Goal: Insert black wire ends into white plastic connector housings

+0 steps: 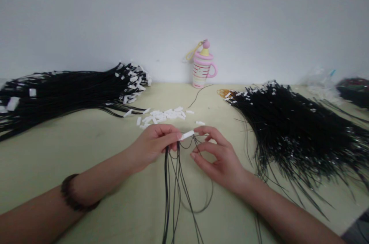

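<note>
My left hand (161, 142) is closed, thumb and fingers pinching the left end of a small white rectangular piece (187, 135). Thin black wires (166, 186) hang down from under this hand and from the piece; one loops out to the right. At the piece's other end is my right hand (216, 153), its index fingertip close beside it. The thumb and fingers of that hand are apart, with thin wire passing near them; whether they touch it is unclear. Behind the hands lies a loose pile of similar white pieces (167, 115).
A thick bundle of black wires (66, 86) with white ends lies at left. Another black bundle (305, 124) spreads across the right. A pink-and-white cup-shaped item (200, 71) stands by the wall, near orange bands (223, 93). Clear plastic (319, 82) sits at back right.
</note>
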{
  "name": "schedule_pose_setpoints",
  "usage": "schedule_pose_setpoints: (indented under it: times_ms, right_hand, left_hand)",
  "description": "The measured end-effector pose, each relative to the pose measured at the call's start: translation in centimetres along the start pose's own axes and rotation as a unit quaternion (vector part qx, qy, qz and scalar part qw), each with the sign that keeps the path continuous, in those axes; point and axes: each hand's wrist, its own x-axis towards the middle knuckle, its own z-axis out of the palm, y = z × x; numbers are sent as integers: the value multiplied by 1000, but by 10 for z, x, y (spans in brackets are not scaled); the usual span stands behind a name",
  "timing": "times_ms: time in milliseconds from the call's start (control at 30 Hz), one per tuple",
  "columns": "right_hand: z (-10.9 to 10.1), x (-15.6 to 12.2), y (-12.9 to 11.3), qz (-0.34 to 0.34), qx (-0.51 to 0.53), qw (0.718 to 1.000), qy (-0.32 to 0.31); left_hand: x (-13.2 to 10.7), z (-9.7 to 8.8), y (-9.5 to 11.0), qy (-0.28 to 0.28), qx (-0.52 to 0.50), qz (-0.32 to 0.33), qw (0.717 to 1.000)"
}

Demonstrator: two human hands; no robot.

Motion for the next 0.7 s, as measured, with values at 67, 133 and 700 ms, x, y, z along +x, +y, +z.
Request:
schedule_pose_setpoints:
  times_ms: [67,133,700]
  right_hand:
    - [1,1,2,45,71,996,-23]
    - [3,3,2,104,187,976,-44]
    - [6,5,21,152,322,931,-78]
  left_hand:
    - [-2,-6,7,11,-17,14,1000]
    - [-4,-10,15,1,-28,20,999]
    - [-41,-2,52,-359,162,67,917]
